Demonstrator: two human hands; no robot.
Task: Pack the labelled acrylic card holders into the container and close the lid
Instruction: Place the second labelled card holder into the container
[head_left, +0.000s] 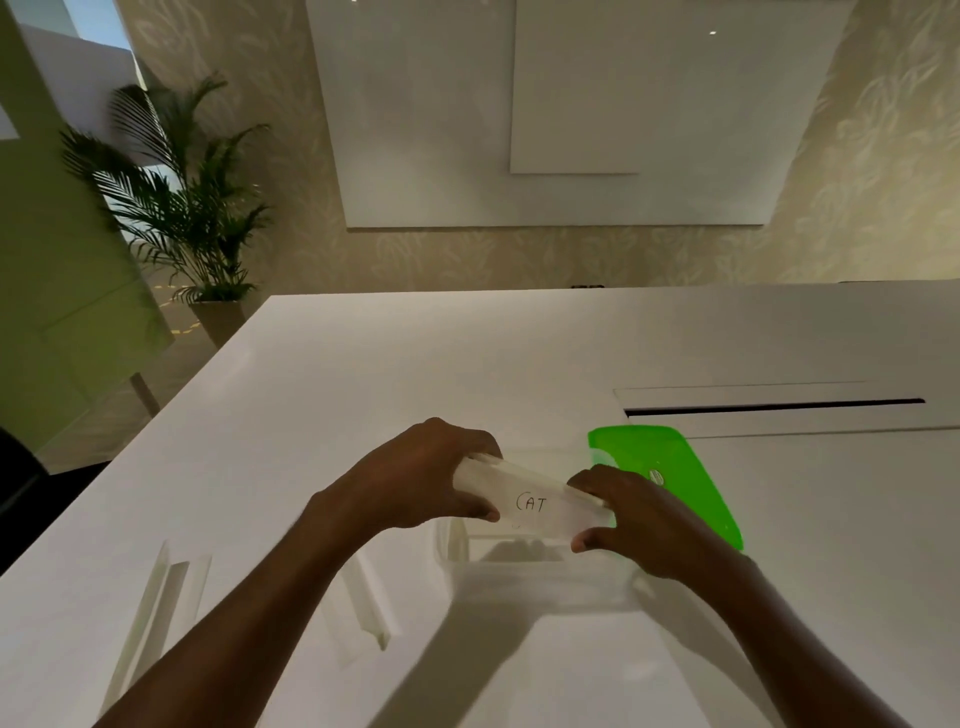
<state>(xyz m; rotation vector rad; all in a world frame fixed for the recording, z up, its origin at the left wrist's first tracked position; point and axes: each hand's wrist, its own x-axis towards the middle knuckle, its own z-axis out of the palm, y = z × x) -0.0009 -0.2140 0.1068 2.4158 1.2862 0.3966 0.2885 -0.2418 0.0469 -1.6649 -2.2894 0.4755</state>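
Note:
Both hands hold one clear acrylic card holder (535, 506) with a white card reading "CAT". My left hand (421, 475) grips its left end and my right hand (631, 512) grips its right end. The holder hangs tilted just above a clear plastic container (540, 577) that stands open on the white table. A green lid (675, 473) lies flat on the table behind and to the right of the container. Two more clear acrylic holders lie on the table at the lower left, one (156, 597) further left and one (363, 603) beside my left forearm.
The white table (519, 364) has a long cable slot (774, 408) at the right rear. A potted palm (187, 208) stands on the floor beyond the table's left corner. A white board hangs on the far wall.

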